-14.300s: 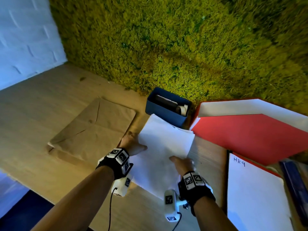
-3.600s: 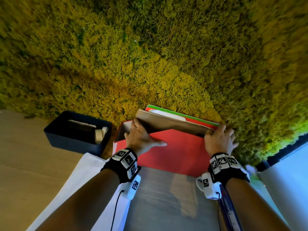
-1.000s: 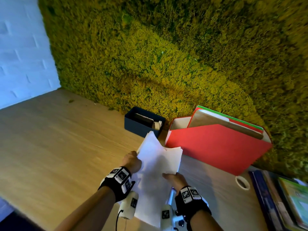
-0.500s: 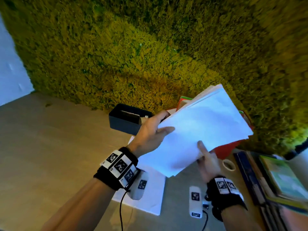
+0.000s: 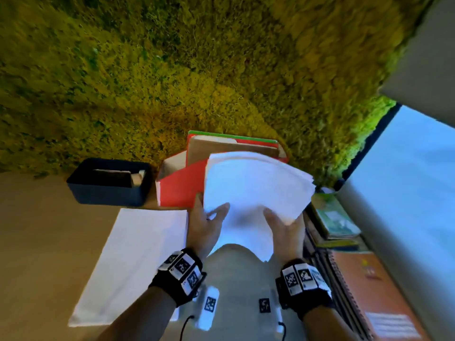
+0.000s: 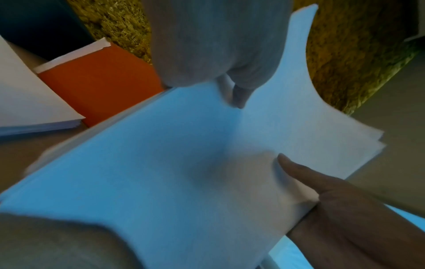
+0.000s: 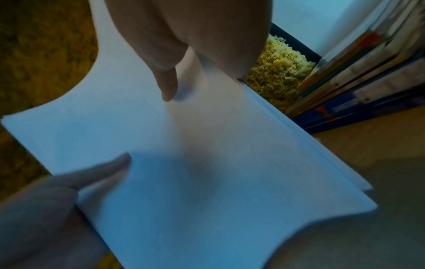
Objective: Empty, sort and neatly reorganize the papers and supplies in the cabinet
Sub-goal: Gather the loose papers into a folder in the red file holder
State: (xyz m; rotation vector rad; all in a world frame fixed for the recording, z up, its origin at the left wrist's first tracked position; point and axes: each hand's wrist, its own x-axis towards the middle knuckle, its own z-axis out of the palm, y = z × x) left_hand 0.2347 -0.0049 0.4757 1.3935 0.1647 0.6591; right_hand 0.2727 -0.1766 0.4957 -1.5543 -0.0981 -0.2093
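Observation:
I hold a stack of white paper (image 5: pixel 256 188) in the air with both hands, just in front of the red file box (image 5: pixel 179 190). My left hand (image 5: pixel 206 222) pinches its lower left edge, thumb on top. At the lower right edge my right hand (image 5: pixel 283 227) pinches it the same way. The sheets bow upward between the hands. In the left wrist view the stack (image 6: pixel 184 163) fills the frame, and the right wrist view shows the stack (image 7: pixel 195 163) as well. The red box holds a brown envelope (image 5: pixel 221 148) and coloured folders.
A dark blue bin (image 5: pixel 108 183) stands left of the red box against the moss wall (image 5: pixel 172 70). More white paper (image 5: pixel 138 262) lies on the wooden surface at the left. Books (image 5: pixel 332 217) and an orange notebook (image 5: pixel 369 291) lie at the right beside a white panel (image 5: pixel 406 193).
The stack was lifted off the surface a second ago. Since half a second ago it has swung from a rightward tilt to square in front of the red box, gripped at its near edge.

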